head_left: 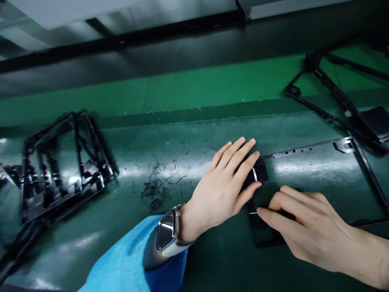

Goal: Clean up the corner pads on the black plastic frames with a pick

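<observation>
A thin black rectangular plastic frame lies on the green work surface, its left end partly under my hands. My left hand, fingers stretched out, rests palm down over that end, the fingertips near its upper left corner. The wrist carries a watch below a blue sleeve. My right hand is closed in a pinch at the inner edge of the frame's left bar, close to a short bright strip. Whatever sits between its fingertips is hidden or too small to name.
Thin black shavings are scattered left of my left hand. Several similar black frames lean in a pile at the left. More black frames lie at the upper right. A raised green ledge runs along the back.
</observation>
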`<control>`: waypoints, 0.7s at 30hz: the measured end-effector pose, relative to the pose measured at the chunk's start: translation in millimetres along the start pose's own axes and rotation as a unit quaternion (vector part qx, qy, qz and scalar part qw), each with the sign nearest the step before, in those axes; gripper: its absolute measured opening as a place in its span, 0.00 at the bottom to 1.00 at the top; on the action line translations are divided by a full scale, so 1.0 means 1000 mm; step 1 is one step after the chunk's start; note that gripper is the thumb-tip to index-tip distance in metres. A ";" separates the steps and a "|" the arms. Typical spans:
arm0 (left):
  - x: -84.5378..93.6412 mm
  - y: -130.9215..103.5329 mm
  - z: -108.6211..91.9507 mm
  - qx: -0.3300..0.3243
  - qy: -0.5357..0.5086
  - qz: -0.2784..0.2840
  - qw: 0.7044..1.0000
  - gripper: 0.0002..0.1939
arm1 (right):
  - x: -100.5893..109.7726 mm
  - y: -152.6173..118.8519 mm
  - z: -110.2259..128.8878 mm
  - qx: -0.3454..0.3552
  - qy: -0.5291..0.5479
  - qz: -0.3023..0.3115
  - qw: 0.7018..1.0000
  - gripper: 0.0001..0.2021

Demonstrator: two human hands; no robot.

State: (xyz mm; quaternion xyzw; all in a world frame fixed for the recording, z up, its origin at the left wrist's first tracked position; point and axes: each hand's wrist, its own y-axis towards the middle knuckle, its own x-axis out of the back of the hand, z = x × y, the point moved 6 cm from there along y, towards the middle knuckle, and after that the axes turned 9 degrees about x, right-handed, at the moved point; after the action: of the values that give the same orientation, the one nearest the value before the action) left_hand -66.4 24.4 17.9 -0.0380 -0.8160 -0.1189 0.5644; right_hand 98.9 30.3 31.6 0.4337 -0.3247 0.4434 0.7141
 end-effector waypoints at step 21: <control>0.001 0.000 -0.002 0.004 -0.009 -0.020 1.000 0.25 | 0.001 0.003 -0.005 -0.023 0.046 -0.014 0.999 0.19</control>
State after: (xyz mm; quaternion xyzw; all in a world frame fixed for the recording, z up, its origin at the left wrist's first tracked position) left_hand -65.0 24.3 19.9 -0.0206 -0.8225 -0.1259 0.5543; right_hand 96.6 35.4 31.3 0.4007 -0.2953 0.4453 0.7443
